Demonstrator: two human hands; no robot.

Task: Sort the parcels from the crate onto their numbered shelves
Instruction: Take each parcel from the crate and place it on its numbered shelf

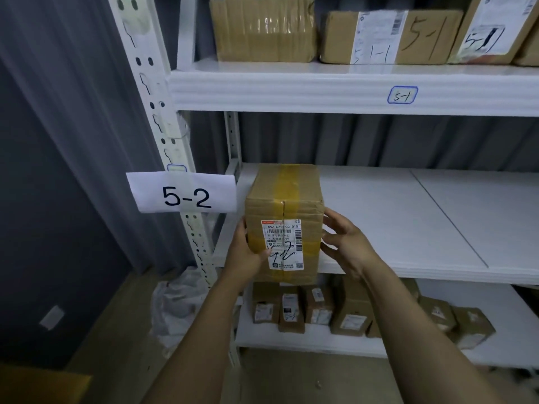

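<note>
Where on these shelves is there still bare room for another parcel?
The 5-2 shelf is bare right of the held parcel. The 5-1 shelf above and the bottom shelf are mostly crowded with boxes.

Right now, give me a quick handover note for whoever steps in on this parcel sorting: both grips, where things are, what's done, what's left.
Left grip: holds the parcel by its left side, thumb on the front label.
Right grip: open, fingers spread at the parcel's right edge.
Parcel: at the front left edge of the middle shelf, beside the 5-2 tag.
Done: boxes marked 5-1 sit on the top shelf; small parcels on the lower one.
Left: probably push this one in and release. Crate not in view.
</note>
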